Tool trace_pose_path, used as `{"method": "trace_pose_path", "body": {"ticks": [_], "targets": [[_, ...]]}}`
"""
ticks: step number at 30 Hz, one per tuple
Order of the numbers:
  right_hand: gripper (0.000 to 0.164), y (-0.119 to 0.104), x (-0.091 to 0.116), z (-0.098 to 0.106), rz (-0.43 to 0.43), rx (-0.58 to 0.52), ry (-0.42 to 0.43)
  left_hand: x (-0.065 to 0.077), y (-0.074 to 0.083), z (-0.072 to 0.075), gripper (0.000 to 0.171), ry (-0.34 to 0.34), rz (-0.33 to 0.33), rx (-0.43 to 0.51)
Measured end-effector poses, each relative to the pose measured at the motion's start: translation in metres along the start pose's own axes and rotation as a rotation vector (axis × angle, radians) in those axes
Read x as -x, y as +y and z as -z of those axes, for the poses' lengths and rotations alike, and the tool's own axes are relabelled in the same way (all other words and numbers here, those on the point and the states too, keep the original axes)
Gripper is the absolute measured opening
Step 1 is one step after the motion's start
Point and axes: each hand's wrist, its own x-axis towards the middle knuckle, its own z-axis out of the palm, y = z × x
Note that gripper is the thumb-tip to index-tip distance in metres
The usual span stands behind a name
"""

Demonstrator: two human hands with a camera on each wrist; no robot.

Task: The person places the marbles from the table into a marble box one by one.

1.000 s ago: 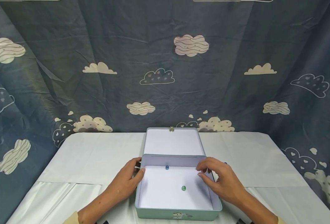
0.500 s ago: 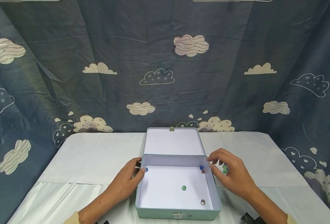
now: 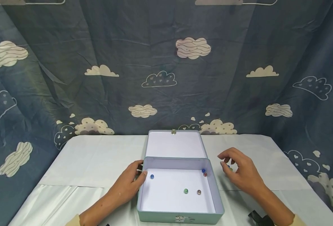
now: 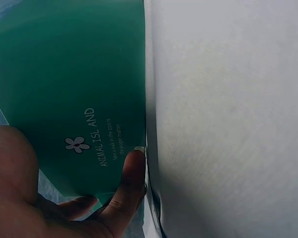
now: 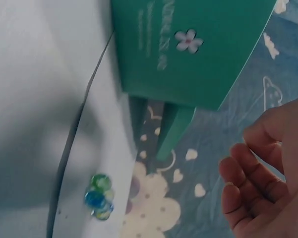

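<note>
A green metal tin box [image 3: 180, 216] stands with its lid folded back. Inside lie small glass marbles: a blue marble [image 3: 152, 176] at left, a green marble [image 3: 186, 191] and a brownish marble [image 3: 198, 192] nearer the front, a dark blue marble [image 3: 203, 170] and a reddish marble [image 3: 205, 174] by the right wall. My left hand [image 3: 129, 180] rests on the box's left side, thumb at the rim and fingers along the outer wall. To the right of the box, my right hand [image 3: 241, 171] hovers, fingers loosely curled around nothing. Beyond it, more marbles [image 5: 100, 197] lie clustered on the table.
The opened lid [image 3: 176, 144] lies back behind the box. A white cloth [image 3: 98, 160] covers the table, with a crease or seam across it. Behind hangs a dark blue curtain [image 3: 121, 40] printed with clouds.
My right hand has moved from over the box out to its right. Additional marbles have appeared inside, and the blue and brownish ones have rolled. My left hand stays put.
</note>
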Motion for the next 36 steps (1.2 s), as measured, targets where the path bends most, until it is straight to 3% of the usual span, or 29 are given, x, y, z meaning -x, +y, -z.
{"method": "trace_pose_path", "body": {"ticks": [15,28,36], "targets": [[0.024,0.041,0.008,0.005,-0.124,0.08,-0.134,-0.001,-0.001,-0.001,0.053,0.006,0.002,-0.017],[0.024,0.067,0.015,0.009,-0.226,0.043,-0.301,-0.001,-0.001,-0.001,0.052,0.01,-0.004,-0.013],[0.023,0.073,0.016,0.008,-0.24,0.034,-0.39,0.0,0.0,0.0,0.056,0.005,0.002,-0.019]]}}
